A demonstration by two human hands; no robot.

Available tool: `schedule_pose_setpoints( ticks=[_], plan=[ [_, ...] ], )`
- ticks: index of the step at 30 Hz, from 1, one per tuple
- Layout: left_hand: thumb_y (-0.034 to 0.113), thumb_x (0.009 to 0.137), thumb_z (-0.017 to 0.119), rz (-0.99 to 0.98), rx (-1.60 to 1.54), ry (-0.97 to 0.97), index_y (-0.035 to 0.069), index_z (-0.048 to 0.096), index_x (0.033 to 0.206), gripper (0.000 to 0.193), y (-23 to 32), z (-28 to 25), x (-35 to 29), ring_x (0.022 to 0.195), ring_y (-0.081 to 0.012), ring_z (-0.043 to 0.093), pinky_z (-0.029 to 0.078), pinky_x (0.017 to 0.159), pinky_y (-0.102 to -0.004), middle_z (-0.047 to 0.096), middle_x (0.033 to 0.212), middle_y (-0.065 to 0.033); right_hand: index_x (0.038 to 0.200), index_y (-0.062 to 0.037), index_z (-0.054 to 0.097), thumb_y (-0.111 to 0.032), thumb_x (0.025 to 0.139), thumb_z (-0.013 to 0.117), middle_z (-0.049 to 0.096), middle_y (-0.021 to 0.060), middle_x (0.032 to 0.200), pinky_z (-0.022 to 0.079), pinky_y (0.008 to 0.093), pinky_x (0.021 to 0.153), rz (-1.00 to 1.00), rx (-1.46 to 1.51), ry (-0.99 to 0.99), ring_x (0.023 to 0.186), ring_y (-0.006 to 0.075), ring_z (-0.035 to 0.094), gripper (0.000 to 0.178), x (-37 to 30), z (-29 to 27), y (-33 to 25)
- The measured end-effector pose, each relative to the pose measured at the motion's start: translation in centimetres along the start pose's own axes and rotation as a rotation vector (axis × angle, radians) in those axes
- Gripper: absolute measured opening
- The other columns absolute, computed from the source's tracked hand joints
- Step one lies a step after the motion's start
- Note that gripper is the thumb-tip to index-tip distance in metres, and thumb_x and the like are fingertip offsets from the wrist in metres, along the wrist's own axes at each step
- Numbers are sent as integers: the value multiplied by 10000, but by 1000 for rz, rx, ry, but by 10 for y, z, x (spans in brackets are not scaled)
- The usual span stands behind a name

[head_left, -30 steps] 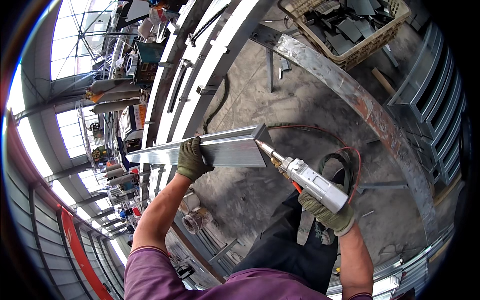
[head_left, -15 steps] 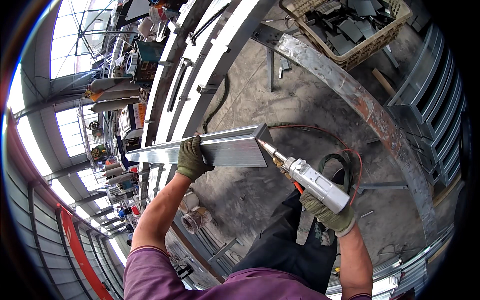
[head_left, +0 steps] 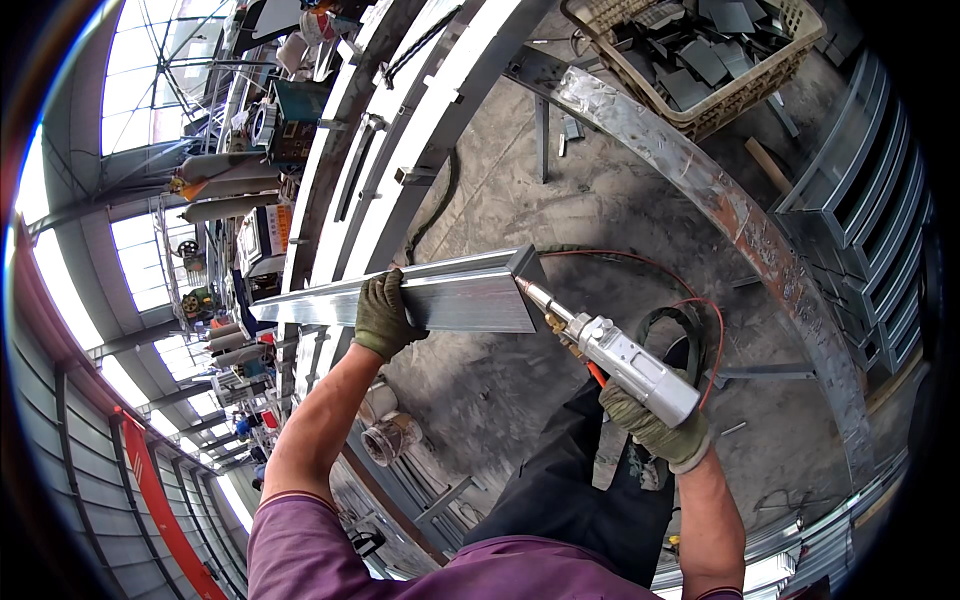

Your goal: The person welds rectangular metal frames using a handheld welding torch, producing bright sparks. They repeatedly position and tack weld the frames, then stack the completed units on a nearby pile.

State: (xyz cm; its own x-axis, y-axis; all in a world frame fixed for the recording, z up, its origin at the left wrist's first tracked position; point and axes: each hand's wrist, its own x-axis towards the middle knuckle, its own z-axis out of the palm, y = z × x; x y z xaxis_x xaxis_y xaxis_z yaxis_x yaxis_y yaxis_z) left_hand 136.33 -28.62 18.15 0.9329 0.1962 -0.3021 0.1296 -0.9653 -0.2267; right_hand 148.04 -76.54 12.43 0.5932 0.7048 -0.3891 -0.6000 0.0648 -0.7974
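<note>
My left hand point(head_left: 385, 318), in a green work glove, is closed around a long silvery metal profile point(head_left: 465, 304), with the thumb on its top edge. The profile lies across the middle of the view, and its angled end points right. In my gloved right hand point(head_left: 655, 425) is a silver handheld welding gun point(head_left: 640, 368), gripped from below. Its slim copper-coloured nozzle point(head_left: 530, 287) meets or nearly meets the profile's end; I cannot tell whether they touch. My right fingers are partly hidden behind the gun's body.
A thin red hose point(head_left: 722, 330) loops behind the gun. A curved steel rail point(head_left: 720, 200) stands beyond, with a plastic basket point(head_left: 700, 128) of flat metal pieces at the top. Stacked metal frames point(head_left: 850, 230) fill the right side. Several long metal beams point(head_left: 425, 130) run on the left, near a bucket point(head_left: 390, 440).
</note>
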Motion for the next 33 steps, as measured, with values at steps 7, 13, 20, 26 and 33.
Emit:
schedule_pose_setpoints(
  ticks=[7,13,20,26,33],
  plan=[
    [371,449,1037,-7,-6,-14,20,371,1490,1285,-2,1,1,1294,-430,507,377,1156,-529,531,1354,-224,1152,-13,777,-49,884,843,817,87,1031,622,312,790,-113,9,-11,908,178,789,279,0,0,5],
    [362,454,1035,-8,-12,-10,20,377,1486,1271,-1,1,1,1294,-428,507,380,1154,-527,532,1353,-223,1159,-20,780,-52,885,843,817,90,1034,624,308,791,-207,-94,-36,909,178,791,284,2,-2,-2],
    [374,460,1035,-20,-1,-23,21,373,1492,1275,-1,0,1,1298,-425,504,377,1155,-525,532,1352,-218,1157,-42,791,-46,882,839,820,82,1069,626,304,808,-115,-3,-42,952,179,794,279,1,-4,8],
    [379,461,1036,15,-21,-1,22,363,1497,1286,-3,1,0,1297,-426,504,379,1151,-526,533,1348,-218,1160,-45,793,-34,886,825,821,71,1085,628,297,822,-26,135,-47,968,174,794,276,0,-2,9],
    [372,454,1037,-1,-9,-12,18,363,1495,1290,0,-2,1,1295,-430,503,382,1147,-526,530,1349,-222,1151,-43,792,-45,886,833,822,60,1050,629,299,794,-58,96,-51,923,164,792,268,2,-3,2]
  ],
)
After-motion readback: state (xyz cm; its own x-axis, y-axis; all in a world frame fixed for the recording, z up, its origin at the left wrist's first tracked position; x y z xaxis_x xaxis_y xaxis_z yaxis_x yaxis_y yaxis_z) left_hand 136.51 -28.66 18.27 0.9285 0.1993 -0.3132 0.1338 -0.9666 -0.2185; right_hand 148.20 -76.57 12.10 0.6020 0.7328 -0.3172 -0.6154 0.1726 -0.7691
